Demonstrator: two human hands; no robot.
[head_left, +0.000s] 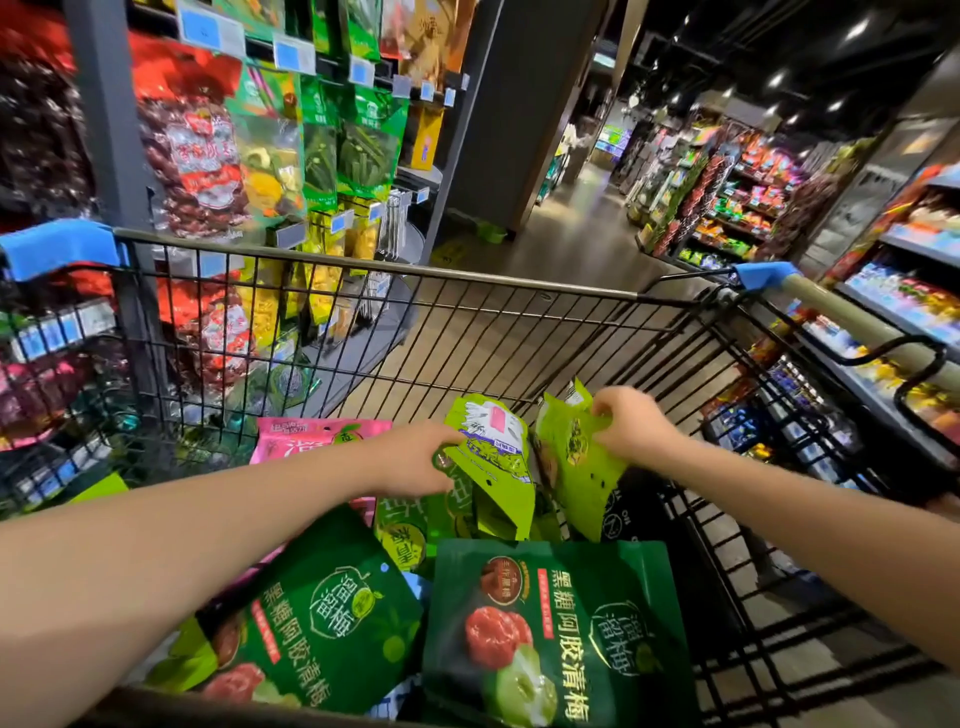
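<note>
– supermarket aisle, dim ceiling, shelving on both sides, and a wire cart (467, 332) filling the lower half of the frame. what's in hand?

– two light green pouches, standing up in the middle of the cart just below centre frame. the left hand (415, 457) has its fingers curled round the lower side of the left light green pouch (488, 452), the one showing a white printed back. the right hand (631, 421) pinches the top edge of the right light green pouch (576, 457).

– so both hands are clamped on something?

– yes, each on its own pouch. the two pouches sit just beside each other; whether they touch i cannot tell.

– how would you do this step well?

– it looks like sorting or lifting out. i'd hold by the sealed edges rather than the bellies so nothing inside gets crushed, and bring each pouch straight up so its lower corners clear the packs wedged underneath. one at a time would be safer than both together.

– and around them?

– a near dark green pouch (550, 634) and a second dark green pouch (322, 618) lie flat at the bottom of the frame, and a pink pouch (306, 439) is left of the left hand. beyond the cart, hanging packs (202, 156) fill the upper left and stocked shelves (904, 291) run down the right edge.
</note>
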